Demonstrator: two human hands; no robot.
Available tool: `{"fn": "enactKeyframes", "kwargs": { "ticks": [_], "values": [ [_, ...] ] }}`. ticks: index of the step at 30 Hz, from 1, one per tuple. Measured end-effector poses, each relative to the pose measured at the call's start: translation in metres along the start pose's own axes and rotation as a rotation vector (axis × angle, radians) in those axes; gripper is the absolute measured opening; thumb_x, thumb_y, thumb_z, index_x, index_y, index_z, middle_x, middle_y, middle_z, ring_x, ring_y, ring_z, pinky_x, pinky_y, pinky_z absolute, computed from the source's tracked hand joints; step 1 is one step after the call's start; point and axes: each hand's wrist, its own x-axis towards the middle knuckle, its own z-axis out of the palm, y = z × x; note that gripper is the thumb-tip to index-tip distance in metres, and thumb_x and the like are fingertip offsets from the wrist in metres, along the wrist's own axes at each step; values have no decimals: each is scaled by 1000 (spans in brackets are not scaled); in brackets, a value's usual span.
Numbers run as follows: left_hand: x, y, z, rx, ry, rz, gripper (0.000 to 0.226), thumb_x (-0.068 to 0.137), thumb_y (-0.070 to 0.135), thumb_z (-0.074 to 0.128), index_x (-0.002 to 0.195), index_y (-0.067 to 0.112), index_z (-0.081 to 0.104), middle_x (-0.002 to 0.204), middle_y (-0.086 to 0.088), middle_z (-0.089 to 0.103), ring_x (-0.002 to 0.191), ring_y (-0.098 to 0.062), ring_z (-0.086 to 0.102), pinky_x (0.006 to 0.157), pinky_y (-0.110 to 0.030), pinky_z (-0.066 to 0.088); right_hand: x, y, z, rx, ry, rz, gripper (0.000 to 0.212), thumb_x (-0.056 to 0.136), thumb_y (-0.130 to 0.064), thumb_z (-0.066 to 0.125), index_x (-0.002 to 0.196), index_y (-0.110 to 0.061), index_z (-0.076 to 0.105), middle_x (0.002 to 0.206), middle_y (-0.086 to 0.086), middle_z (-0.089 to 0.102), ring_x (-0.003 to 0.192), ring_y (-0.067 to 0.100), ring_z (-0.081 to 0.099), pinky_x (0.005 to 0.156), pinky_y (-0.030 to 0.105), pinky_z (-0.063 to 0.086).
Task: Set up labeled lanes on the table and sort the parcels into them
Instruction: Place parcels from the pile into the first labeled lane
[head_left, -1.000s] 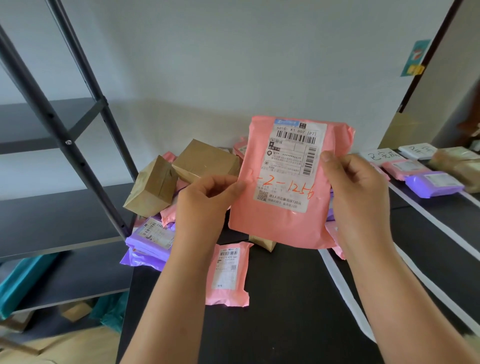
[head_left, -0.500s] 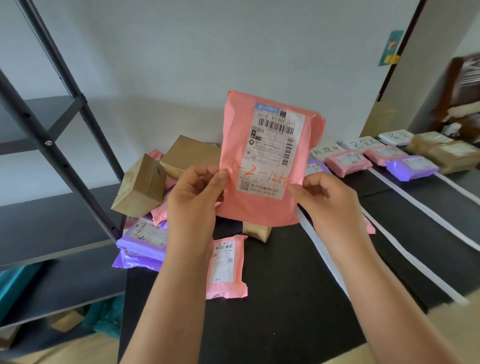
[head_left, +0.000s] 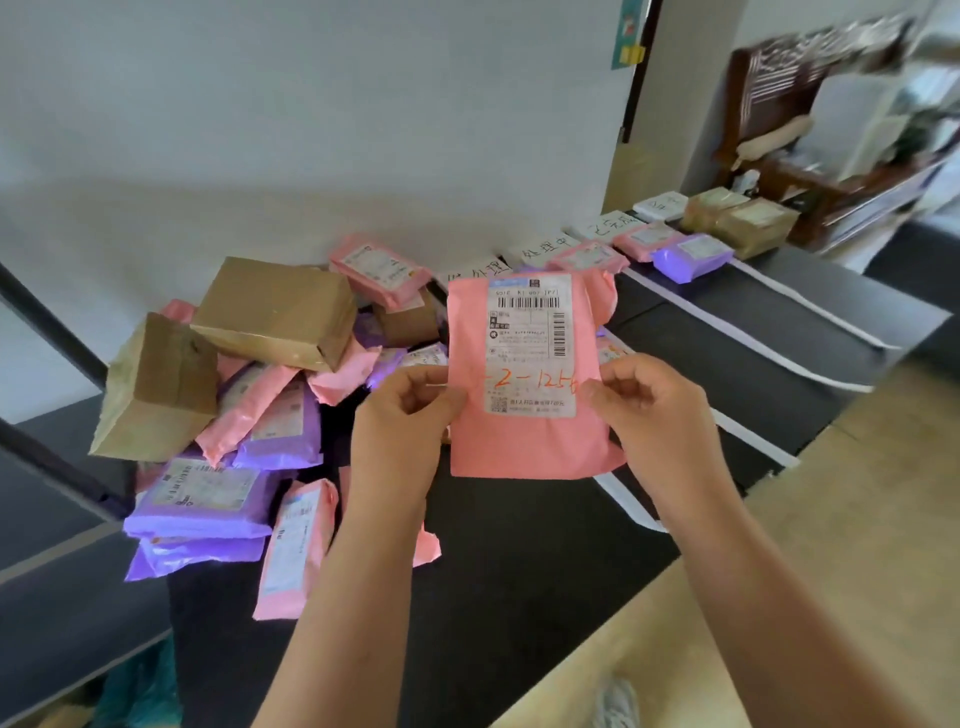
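A pink parcel (head_left: 524, 441), a flat plastic mailer, was held nearly upright above the dark worktop (head_left: 519, 561), just to the right of the heap of unsorted parcels (head_left: 270, 322). A white shipping label (head_left: 530, 332) with barcodes and small print was stuck on the face turned toward the camera. Orange handwriting, read as "2-125" with a last character partly covered, was written across the label's lower part.

The parcel's left edge was pinched between the thumb and curled fingers of the left hand (head_left: 400, 415). The right hand (head_left: 644, 410) was clamped on the right edge, its thumb pressed on the label's lower right corner.

The heap was made up of brown boxes and pink and purple mailers. To the right of the heap and farther back, white tape strips (head_left: 826, 375) were laid across the worktop. Paper signs (head_left: 550, 244) were set at their far ends, with a purple parcel (head_left: 691, 254) and brown boxes (head_left: 748, 223) beside them.

Compared with half a second before, the parcel was held straighter, its earlier lean to the right almost gone. The right hand's grip had been shifted from below the label up onto its corner. The left hand's pinch was unchanged, and more of the heap was shown.
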Motion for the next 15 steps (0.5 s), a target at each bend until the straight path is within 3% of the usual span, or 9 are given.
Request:
{"fn": "enactKeyframes", "kwargs": {
  "ticks": [2, 6, 11, 15],
  "values": [
    [-1, -8, 18, 37, -40, -18, 12, 88, 8, 70, 89, 20, 70, 78, 6, 74, 69, -7, 65, 70, -28, 55, 4, 13, -14, -25, 19, 20, 4, 91, -23, 69, 94, -21, 68, 91, -13, 68, 84, 6, 66, 74, 33, 59],
    [-1, -21, 64, 157, -102, -34, 6, 89, 17, 72, 90, 22, 68, 82, 5, 71, 70, -5, 63, 64, -19, 49, 22, 42, -46, -44, 42, 33, 3, 91, -20, 68, 94, -19, 68, 88, -14, 66, 83, 4, 63, 67, 22, 49],
    [-3, -44, 135, 298, -175, -84, 7, 89, 26, 71, 85, 24, 66, 84, 3, 71, 76, -13, 63, 70, -30, 48, 59, 88, -94, -88, 11, 80, 6, 91, -20, 68, 96, -21, 69, 90, -14, 66, 85, 4, 62, 65, 20, 43],
    [-4, -57, 197, 385, -195, -129, 5, 90, 26, 69, 88, 26, 64, 90, 5, 69, 81, -12, 65, 72, -30, 51, 90, 129, -133, -126, -10, 129, 3, 92, -20, 67, 92, -23, 68, 86, -14, 65, 80, 3, 59, 61, 19, 39]
  ]
}}
